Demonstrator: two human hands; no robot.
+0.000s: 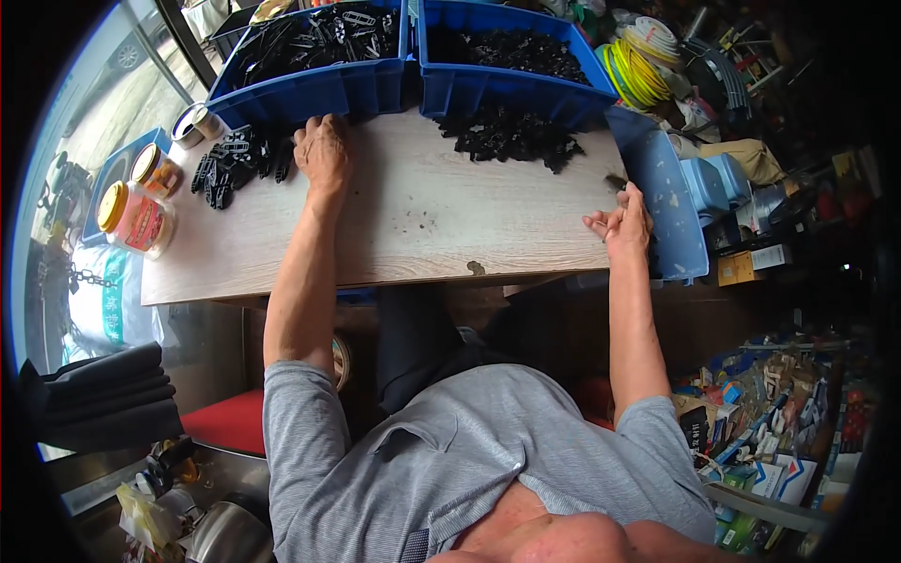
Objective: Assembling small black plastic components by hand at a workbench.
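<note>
My left hand [324,155] rests at the far side of the table, against the foot of a blue bin full of long black plastic pieces [324,38]. Its fingers are curled down and hide whatever is under them. Just left of it lies a loose heap of black slotted plastic parts [225,164]. At the table's right edge is my right hand [627,225], fingers apart, beside a pale-blue bin [671,211]. A small dark piece [615,181] shows by its fingertips, not visibly gripped. A pile of small black parts [511,138] lies on the table at the far right.
A second blue bin [511,75] of small black parts stands at the back right. Two yellow-lidded jars [141,220] and round tins [192,124] line the table's left side. A yellow hose coil [633,75] and clutter lie beyond the right side. The wooden tabletop [422,225] carries small crumbs.
</note>
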